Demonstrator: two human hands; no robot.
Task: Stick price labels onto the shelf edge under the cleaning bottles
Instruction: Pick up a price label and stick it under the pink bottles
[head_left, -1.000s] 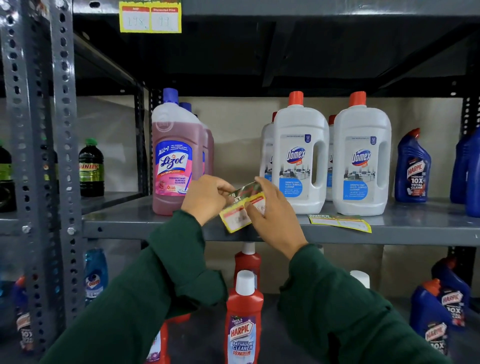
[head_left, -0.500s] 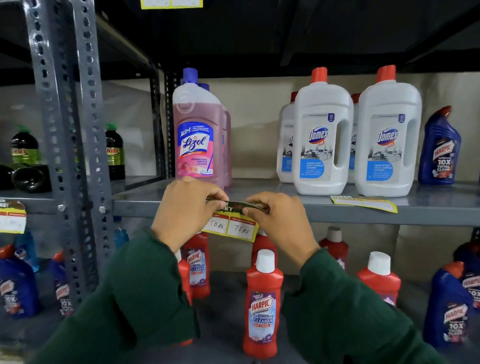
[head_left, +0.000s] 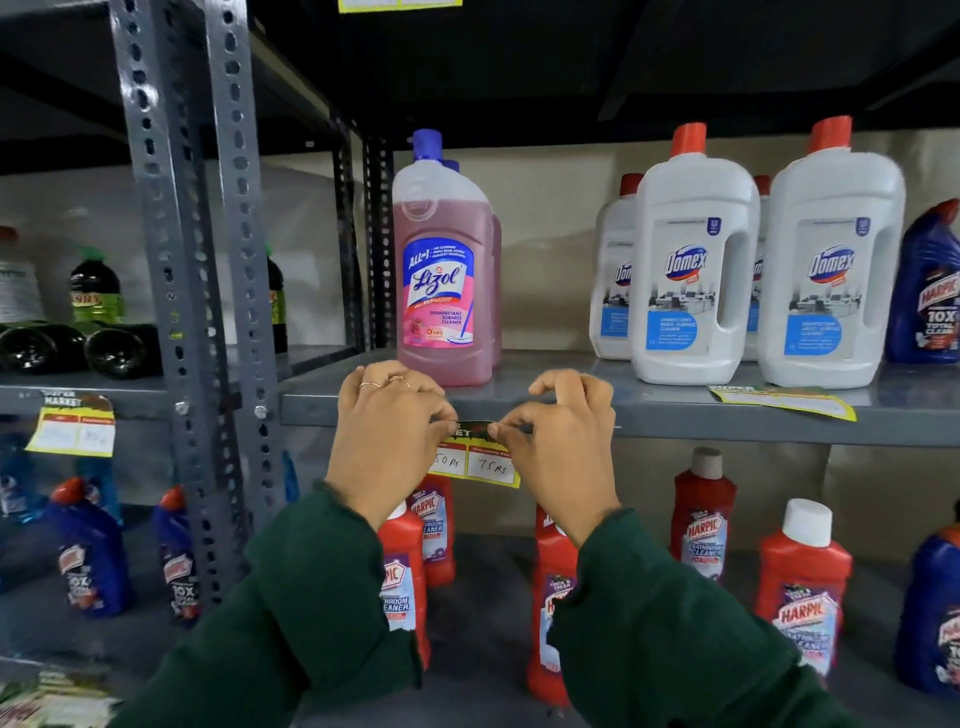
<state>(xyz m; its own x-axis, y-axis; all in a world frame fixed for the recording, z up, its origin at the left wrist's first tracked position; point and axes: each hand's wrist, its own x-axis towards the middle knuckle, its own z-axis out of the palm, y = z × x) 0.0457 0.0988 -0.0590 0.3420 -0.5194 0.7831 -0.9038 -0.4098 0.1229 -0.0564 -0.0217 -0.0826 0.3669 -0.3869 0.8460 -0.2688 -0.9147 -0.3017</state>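
Head view: both hands (head_left: 387, 441) (head_left: 563, 447) pinch price label (head_left: 480, 460) against grey shelf edge (head_left: 727, 423).

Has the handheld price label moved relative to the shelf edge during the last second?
Yes. The price label dropped from above the shelf edge onto its front face.

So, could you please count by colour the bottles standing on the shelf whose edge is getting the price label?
Pink bottles: 2, one behind the other
White bottles: 4, two in front, two behind
Blue bottles: 1, at the picture's right edge
Total: 7
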